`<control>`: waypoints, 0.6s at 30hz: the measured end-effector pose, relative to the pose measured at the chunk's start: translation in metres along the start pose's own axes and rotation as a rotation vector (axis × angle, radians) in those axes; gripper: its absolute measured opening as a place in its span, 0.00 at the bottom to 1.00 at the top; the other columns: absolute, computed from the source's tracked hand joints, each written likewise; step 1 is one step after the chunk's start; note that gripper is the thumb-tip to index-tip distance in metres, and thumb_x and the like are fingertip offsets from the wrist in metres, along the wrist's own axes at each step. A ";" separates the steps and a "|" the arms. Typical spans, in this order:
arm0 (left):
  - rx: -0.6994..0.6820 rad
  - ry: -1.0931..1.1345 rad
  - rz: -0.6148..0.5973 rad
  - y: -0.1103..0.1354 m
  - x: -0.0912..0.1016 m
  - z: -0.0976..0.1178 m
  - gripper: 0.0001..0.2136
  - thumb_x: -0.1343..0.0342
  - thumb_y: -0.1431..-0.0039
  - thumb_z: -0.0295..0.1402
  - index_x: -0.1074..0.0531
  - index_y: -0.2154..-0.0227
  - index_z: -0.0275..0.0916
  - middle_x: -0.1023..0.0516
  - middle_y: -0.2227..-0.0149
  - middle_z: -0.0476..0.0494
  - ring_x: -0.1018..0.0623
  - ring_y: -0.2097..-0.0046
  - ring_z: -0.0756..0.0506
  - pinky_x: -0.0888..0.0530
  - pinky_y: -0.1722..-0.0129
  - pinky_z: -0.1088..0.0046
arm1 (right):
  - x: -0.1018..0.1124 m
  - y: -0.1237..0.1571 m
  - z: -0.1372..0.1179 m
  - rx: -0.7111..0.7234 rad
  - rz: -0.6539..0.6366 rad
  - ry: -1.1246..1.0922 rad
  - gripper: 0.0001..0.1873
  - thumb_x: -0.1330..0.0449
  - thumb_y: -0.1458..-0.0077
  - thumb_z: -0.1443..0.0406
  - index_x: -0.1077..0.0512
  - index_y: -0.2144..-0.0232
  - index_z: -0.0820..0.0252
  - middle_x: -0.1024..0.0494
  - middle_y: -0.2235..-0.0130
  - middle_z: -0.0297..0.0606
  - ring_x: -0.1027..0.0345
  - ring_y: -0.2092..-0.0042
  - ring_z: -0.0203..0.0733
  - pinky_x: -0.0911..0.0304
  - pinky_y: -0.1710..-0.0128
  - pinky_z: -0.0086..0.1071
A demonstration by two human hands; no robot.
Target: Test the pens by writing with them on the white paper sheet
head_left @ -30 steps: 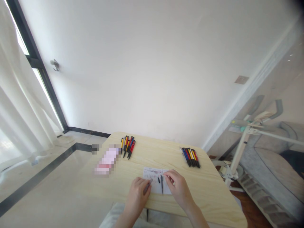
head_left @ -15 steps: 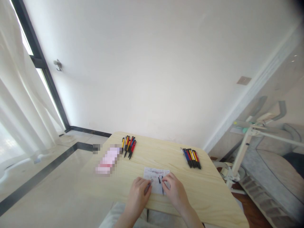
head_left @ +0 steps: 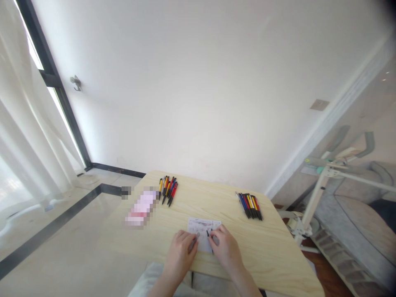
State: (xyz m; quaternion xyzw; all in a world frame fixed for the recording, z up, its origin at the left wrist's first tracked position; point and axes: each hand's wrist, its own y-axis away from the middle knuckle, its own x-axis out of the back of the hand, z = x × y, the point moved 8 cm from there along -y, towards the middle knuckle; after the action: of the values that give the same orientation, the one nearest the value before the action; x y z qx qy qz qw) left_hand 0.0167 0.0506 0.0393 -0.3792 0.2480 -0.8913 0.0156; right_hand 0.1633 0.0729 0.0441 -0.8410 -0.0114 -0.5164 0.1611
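A white printed sheet (head_left: 202, 246) lies flat near the table's front edge, between my two hands. My left hand (head_left: 182, 252) rests at its left edge, thumb and fingers curled together in a pinch. Whatever they hold is too small to make out. On the right edge, my right hand (head_left: 227, 249) is closed in a pinch too. A thin dark, stick-like thing shows just below its fingertips, but I cannot tell its kind or whether it is held. Small dark marks or parts appear on the sheet beside the right fingertips.
On the wooden table (head_left: 198, 194), a loose group of pens (head_left: 168, 189) lies at the back left. A neat row of pens (head_left: 250, 206) lies at the right. A blurred-out pink item (head_left: 140, 208) is at the left edge. An exercise machine (head_left: 318, 194) stands beyond the right side.
My right hand has shifted slightly left, its fingertips lower and tighter over the sheet's right edge. My left hand stays almost in place. Both pen groups are unmoved.
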 end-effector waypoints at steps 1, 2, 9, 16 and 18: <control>-0.001 0.001 -0.005 0.000 0.000 0.000 0.05 0.50 0.46 0.27 0.29 0.69 0.40 0.25 0.70 0.45 0.28 0.64 0.44 0.30 0.64 0.65 | 0.000 0.000 0.000 0.003 0.002 0.002 0.06 0.45 0.49 0.66 0.28 0.73 0.54 0.28 0.69 0.36 0.33 0.67 0.40 0.39 0.67 0.30; -0.004 0.001 -0.007 0.000 -0.001 0.000 0.05 0.50 0.46 0.27 0.29 0.69 0.40 0.25 0.70 0.45 0.28 0.64 0.44 0.30 0.64 0.65 | 0.000 0.000 -0.001 0.005 0.007 0.004 0.06 0.45 0.49 0.66 0.28 0.73 0.54 0.28 0.69 0.36 0.33 0.67 0.40 0.39 0.68 0.30; -0.017 -0.011 0.006 0.001 0.000 0.000 0.06 0.50 0.46 0.27 0.29 0.69 0.40 0.25 0.71 0.44 0.28 0.65 0.44 0.30 0.64 0.65 | -0.001 0.000 -0.001 0.008 0.015 0.032 0.06 0.45 0.50 0.66 0.28 0.74 0.53 0.28 0.69 0.36 0.33 0.68 0.40 0.40 0.69 0.30; -0.017 -0.022 0.009 0.001 -0.001 0.000 0.05 0.50 0.45 0.27 0.29 0.69 0.40 0.26 0.72 0.45 0.28 0.65 0.44 0.30 0.64 0.66 | -0.005 0.000 0.000 -0.003 -0.022 0.096 0.06 0.45 0.48 0.65 0.28 0.73 0.53 0.29 0.69 0.36 0.32 0.68 0.40 0.40 0.70 0.29; -0.008 -0.021 0.001 0.001 -0.001 -0.001 0.05 0.50 0.45 0.27 0.29 0.69 0.40 0.26 0.72 0.45 0.28 0.65 0.44 0.30 0.64 0.66 | -0.006 0.000 0.000 -0.004 -0.029 0.105 0.06 0.45 0.48 0.65 0.28 0.73 0.53 0.29 0.69 0.35 0.32 0.68 0.40 0.40 0.70 0.29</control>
State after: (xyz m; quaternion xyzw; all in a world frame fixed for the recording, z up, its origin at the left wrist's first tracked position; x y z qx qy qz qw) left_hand 0.0167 0.0499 0.0374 -0.3883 0.2516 -0.8864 0.0172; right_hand 0.1603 0.0740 0.0394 -0.8127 -0.0140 -0.5622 0.1523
